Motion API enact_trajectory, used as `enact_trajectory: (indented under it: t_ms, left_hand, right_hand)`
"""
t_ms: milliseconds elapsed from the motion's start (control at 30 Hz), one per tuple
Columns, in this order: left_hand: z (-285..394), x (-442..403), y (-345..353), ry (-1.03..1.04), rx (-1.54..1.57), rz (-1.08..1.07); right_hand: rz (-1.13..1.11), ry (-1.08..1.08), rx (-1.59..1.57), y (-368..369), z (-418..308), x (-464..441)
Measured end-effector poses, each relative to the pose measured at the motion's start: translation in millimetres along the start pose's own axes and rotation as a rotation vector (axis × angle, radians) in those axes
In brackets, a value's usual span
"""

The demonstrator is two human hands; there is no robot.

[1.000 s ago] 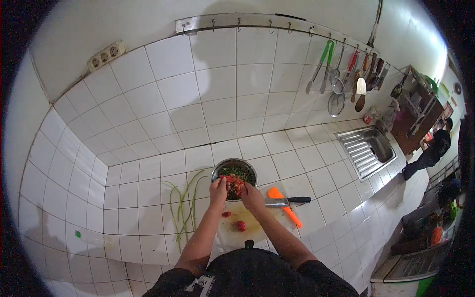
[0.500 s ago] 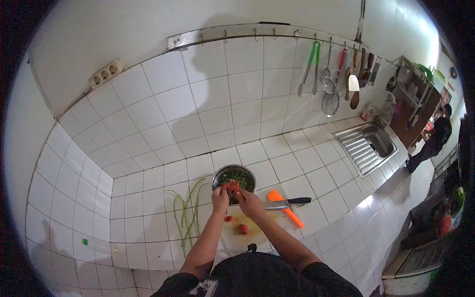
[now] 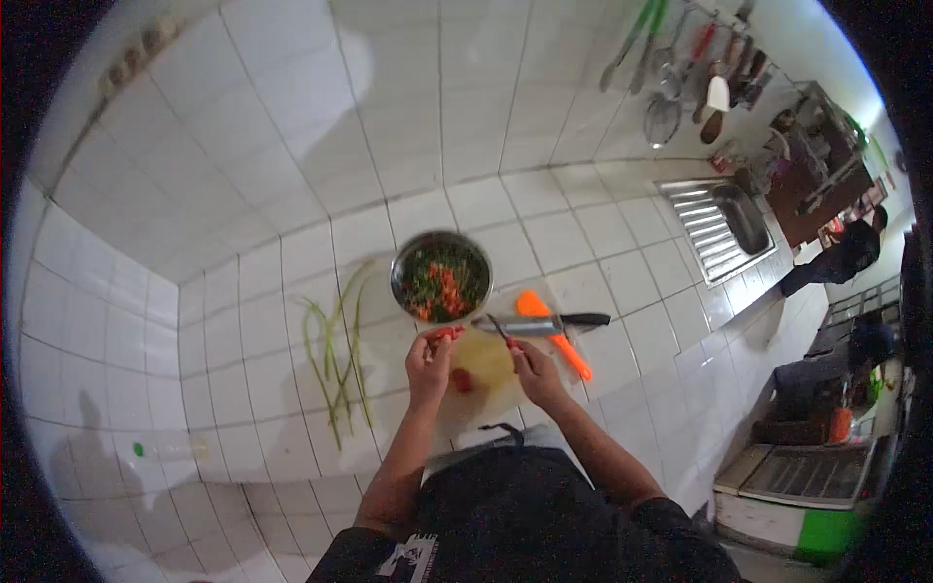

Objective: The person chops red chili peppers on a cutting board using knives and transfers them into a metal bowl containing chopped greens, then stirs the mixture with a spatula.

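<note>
Head view: L hand point(image 3: 428, 367) now clamped on red pc point(image 3: 447, 332), R hand point(image 3: 538, 373), apart, on sm knife point(image 3: 511, 342), & bowl point(image 3: 397, 279) just beyond L hand now has red bits point(image 3: 445, 284), so that batch looks in.

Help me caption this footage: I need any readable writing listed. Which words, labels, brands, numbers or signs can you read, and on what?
No text can be read.
White print on the dark shirt: too blurred to make out.
Small red-handled knife in the right hand: no marking legible.
Green-and-white unit at lower right: no lettering can be made out.
</note>
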State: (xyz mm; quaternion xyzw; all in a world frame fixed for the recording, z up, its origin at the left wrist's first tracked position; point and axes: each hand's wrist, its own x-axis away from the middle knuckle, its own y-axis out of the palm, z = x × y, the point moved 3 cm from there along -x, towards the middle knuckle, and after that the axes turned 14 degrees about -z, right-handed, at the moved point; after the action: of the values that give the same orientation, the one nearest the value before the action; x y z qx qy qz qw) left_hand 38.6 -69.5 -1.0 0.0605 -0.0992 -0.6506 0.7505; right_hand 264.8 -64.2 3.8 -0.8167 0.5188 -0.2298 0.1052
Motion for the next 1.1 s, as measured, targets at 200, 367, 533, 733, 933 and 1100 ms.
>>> enact_trajectory:
  t_ms: [200, 367, 533, 733, 933, 1100]
  left_hand:
    - [-33.7, 63.7, 16.8, -0.206, -0.126, 0.075]
    - [-40.0, 51.3, 38.7, 0.005, -0.903, 0.024]
    - [-19.8, 53.7, 36.7, 0.033, -1.266, 0.121]
    - [-26.4, 83.5, 30.3, -0.155, -1.242, 0.163]
    - [-49.8, 102.5, 40.2, -0.233, -1.148, 0.115]
    - [-46.0, 86.2, 56.6, -0.222, -1.155, 0.211]
  right_hand:
    - [-0.156, 0.211, 0.026, -2.0, 34.8, 56.9]
    - [-0.221, 0.139, 0.009, -2.4, 40.4, 36.2]
    - [-0.355, 0.128, 0.049, -18.6, 29.4, 6.7]
    - [-0.496, 0.135, 0.044, -33.4, 18.7, -5.0]
    - [-0.469, -0.134, 0.067, -26.6, 41.3, -15.3]
    - [-0.645, 0.148, 0.009, -46.2, 26.9, -31.5]
